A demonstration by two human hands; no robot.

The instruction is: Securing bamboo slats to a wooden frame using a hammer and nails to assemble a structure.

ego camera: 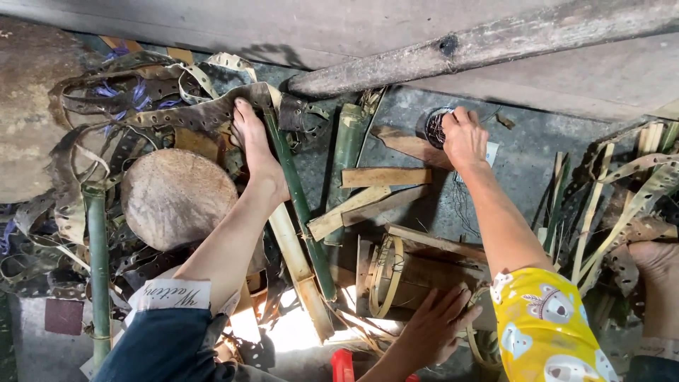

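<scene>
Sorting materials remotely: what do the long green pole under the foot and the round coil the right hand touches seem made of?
The long green pole looks like fresh bamboo: smooth green skin, pale split end. The round coil under the right hand looks like thin dark metal wire, loosely wound; too small to be sure.

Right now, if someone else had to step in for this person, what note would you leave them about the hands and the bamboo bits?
Left hand: open, flat on the bamboo tube close to the body.
Right hand: stretched out, fingers curled on the wire coil on the floor; whether the grip is firm cannot be told.
Bare foot: rests beside the long green bamboo strip.
Done: a pale hoop already sits around the tube.
Left: the coil is not lifted, and the split slats lie loose between tube and coil.
</scene>
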